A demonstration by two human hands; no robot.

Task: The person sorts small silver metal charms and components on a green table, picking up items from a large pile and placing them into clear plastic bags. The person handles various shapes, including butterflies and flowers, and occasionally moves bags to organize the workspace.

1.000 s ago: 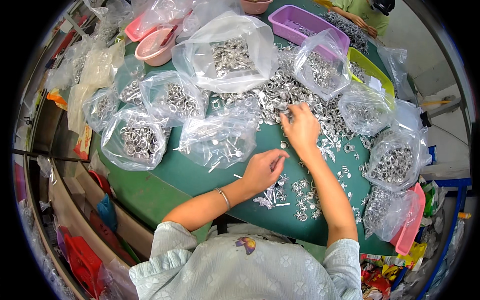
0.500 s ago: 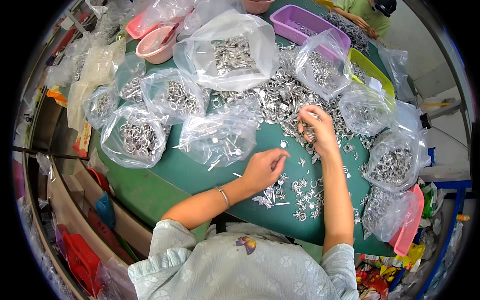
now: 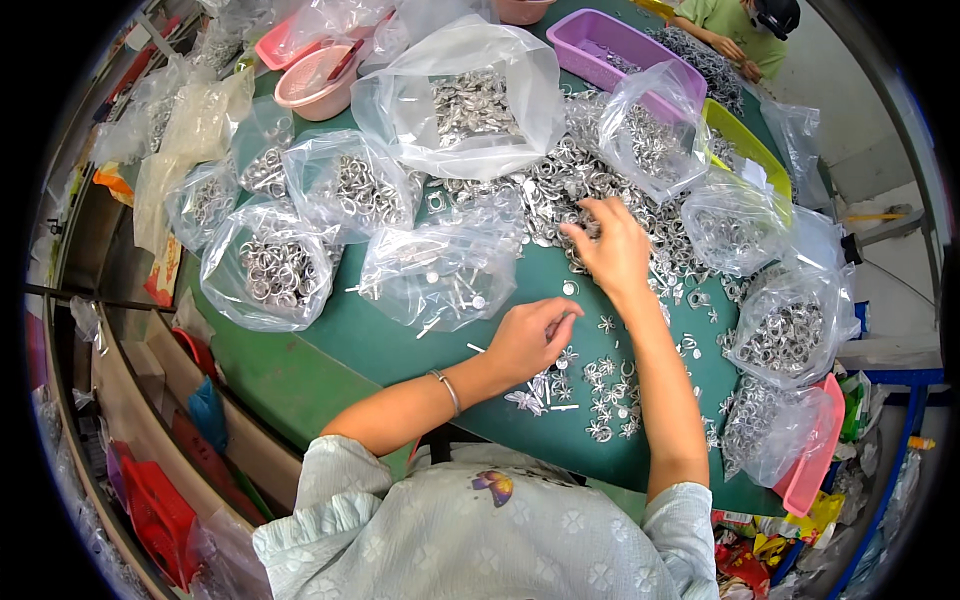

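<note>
My right hand [image 3: 614, 250] is over the large pile of small silver metal pieces [image 3: 560, 185], its thumb and fingers apart, with nothing visible in it. My left hand [image 3: 538, 335] is lower and to the left, above the green table [image 3: 350, 340], fingers curled in and thumb pressed to them. Whatever it may hold is hidden. Just below it lie silver flower-shaped pieces and thin white sticks [image 3: 545, 388]. A loose group of flower-shaped pieces and rings [image 3: 605, 400] spreads between my forearms. One single ring [image 3: 570, 288] rests between the two hands.
Clear plastic bags of metal parts [image 3: 270, 270] ring the work area, including a large one [image 3: 470, 110] behind the pile. Purple [image 3: 580, 50] and lime-green [image 3: 750, 150] baskets stand far right, a pink tray [image 3: 815, 450] near right. A person in green [image 3: 740, 40] works across the table.
My right hand has opened and shifted slightly left; the metal pieces that were in its fingers are gone from it. My left hand has stayed nearly still.
</note>
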